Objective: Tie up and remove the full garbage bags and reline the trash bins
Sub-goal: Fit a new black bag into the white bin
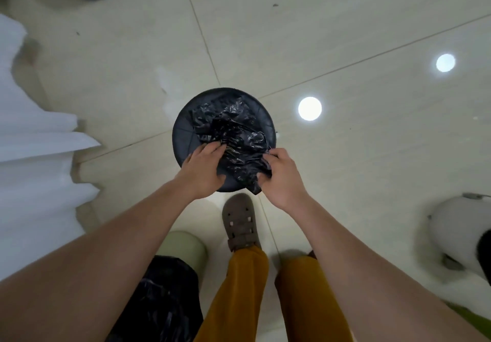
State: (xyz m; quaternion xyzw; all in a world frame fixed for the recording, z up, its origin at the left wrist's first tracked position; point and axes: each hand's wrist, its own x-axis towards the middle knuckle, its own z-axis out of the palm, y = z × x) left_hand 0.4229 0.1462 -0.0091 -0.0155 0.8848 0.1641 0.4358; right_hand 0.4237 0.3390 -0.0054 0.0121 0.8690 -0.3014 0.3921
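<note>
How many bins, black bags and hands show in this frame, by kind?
Bins: 2, the black bin and the pale green bin
Black bags: 2, the crumpled bag and the full bag
Hands: 2, left hand, right hand
Total: 6

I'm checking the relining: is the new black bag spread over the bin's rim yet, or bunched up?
Bunched up. The bag lies crumpled inside the bin, whose rim shows bare; both hands grip it.
</note>
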